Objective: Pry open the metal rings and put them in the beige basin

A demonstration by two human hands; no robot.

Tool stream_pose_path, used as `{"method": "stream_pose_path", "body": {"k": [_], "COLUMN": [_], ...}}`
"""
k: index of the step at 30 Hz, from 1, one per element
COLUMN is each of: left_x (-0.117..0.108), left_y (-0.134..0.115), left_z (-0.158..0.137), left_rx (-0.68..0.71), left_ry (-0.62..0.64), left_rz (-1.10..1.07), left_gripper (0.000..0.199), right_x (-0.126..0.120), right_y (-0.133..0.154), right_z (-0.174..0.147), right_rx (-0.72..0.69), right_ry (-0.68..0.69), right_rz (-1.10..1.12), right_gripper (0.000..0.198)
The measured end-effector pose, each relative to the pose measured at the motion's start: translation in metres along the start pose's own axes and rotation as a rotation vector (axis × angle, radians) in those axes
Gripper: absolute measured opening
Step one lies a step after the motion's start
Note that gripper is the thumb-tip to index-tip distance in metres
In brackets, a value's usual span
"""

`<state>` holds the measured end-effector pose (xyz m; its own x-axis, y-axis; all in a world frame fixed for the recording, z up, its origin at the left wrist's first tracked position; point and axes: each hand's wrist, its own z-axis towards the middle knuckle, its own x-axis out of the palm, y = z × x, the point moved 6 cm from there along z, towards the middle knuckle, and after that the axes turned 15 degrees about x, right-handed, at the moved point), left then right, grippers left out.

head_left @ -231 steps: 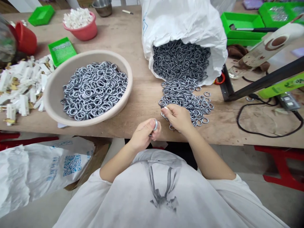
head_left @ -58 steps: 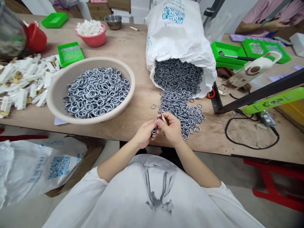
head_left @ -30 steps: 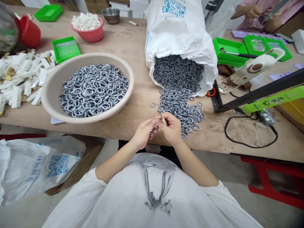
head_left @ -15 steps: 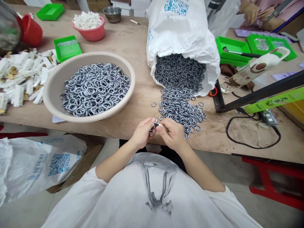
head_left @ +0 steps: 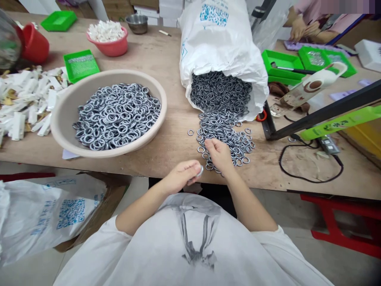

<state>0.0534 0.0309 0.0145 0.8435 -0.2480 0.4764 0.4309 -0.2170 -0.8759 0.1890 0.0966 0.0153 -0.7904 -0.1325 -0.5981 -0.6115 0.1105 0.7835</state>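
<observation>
My left hand (head_left: pixel 182 176) is closed at the table's front edge, its thumb and fingers pinching a grey ring (head_left: pixel 200 171). Whatever else lies inside that grip is hidden by the fingers. My right hand (head_left: pixel 219 154) rests over the front of the loose ring pile (head_left: pixel 222 129), fingers curled and pressed together. What those fingertips hold cannot be made out. The pile spills from the mouth of a white sack (head_left: pixel 220 47) lying on its side. To the left, a wide beige basin (head_left: pixel 59 133) contains a heap of similar grey rings (head_left: pixel 116 113).
White plastic pieces (head_left: pixel 32 97) lie heaped at far left. Behind the basin are a green tray (head_left: pixel 67 69), a red bowl (head_left: pixel 111 48) and a metal bowl (head_left: pixel 137 24). A dark metal bar (head_left: pixel 312 115), bottle (head_left: pixel 311 89) and cable (head_left: pixel 279 163) are on the right. Another person's hands (head_left: pixel 302 29) work beyond.
My hands, together half a second ago around a ring and a small dark piece, have parted. The right moved up onto the ring pile; the left dropped slightly, still pinching a ring.
</observation>
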Motion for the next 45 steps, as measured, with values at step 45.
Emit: {"method": "stream_pose_path", "body": {"k": [45], "left_x": [0.013], "left_y": [0.007], "left_z": [0.033], "left_rx": [-0.053], "left_ry": [-0.296], "left_rz": [-0.030], "left_gripper": [0.046], "right_x": [0.002], "right_y": [0.005], "right_z": [-0.001], "right_rx": [-0.023], "right_ry": [0.245], "right_rz": [0.471], "right_gripper": [0.038]}}
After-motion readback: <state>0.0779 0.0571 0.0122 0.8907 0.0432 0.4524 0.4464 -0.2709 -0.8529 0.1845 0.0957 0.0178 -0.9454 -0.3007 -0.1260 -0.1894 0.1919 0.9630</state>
